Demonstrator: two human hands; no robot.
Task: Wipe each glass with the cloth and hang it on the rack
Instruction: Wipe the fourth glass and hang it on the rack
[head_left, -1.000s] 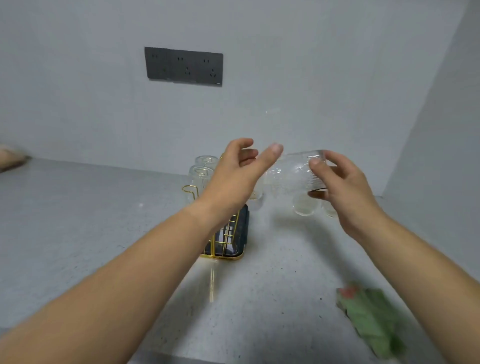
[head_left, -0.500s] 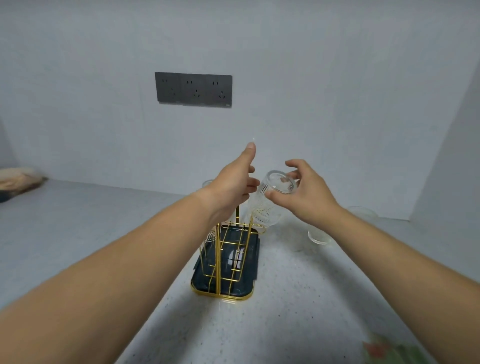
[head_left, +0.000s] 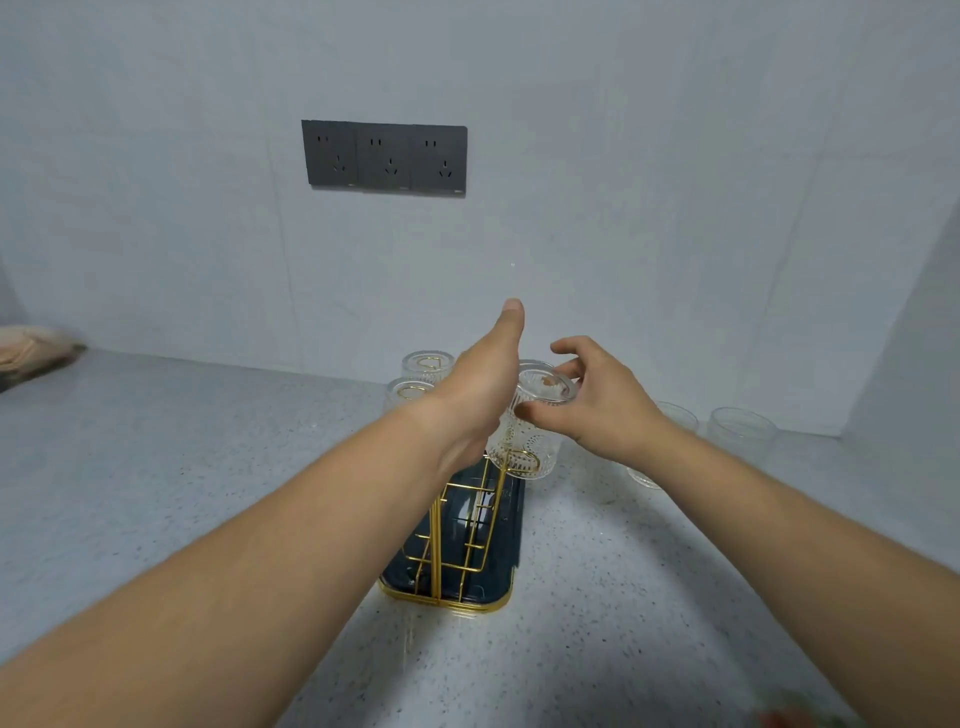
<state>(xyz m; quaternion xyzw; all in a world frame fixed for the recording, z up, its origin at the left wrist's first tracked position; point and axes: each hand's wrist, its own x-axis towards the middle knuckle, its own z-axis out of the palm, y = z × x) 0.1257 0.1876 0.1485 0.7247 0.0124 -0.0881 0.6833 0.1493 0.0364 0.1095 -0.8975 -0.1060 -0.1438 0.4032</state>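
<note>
1. The person stood at the speckled countertop (head_left: 156, 493) with both arms stretched toward the gold wire rack (head_left: 457, 525), which sat in a dark tray edged in gold.

2. The right hand (head_left: 597, 410) gripped an embossed glass (head_left: 530, 441), upside down, thumb on its near side and fingers curled over the upturned base. The glass sat over one of the rack's right-hand prongs, whose looped tip showed through the glass near the rim.

3. The left hand (head_left: 483, 384) was beside the glass on its left, thumb raised; its fingers were hidden behind the hand, so I could not tell whether they touched the glass or closed on anything.

4. Two hung glasses (head_left: 421, 374) were already inverted on prongs at the rack's far left. Two waiting glasses (head_left: 737, 431) stood on the counter to the right, well apart from the rack. The cloth (head_left: 800, 719) was only a blurred scrap at the lower right edge.

5. What worried me: the glass looked slightly tilted, so letting go early could let it slide off the prong and strike the counter.

6. The rack seemed light; a sideways push might tip it, glasses and all.

7. The left forearm passed close above the hung glasses and could knock them.
</note>
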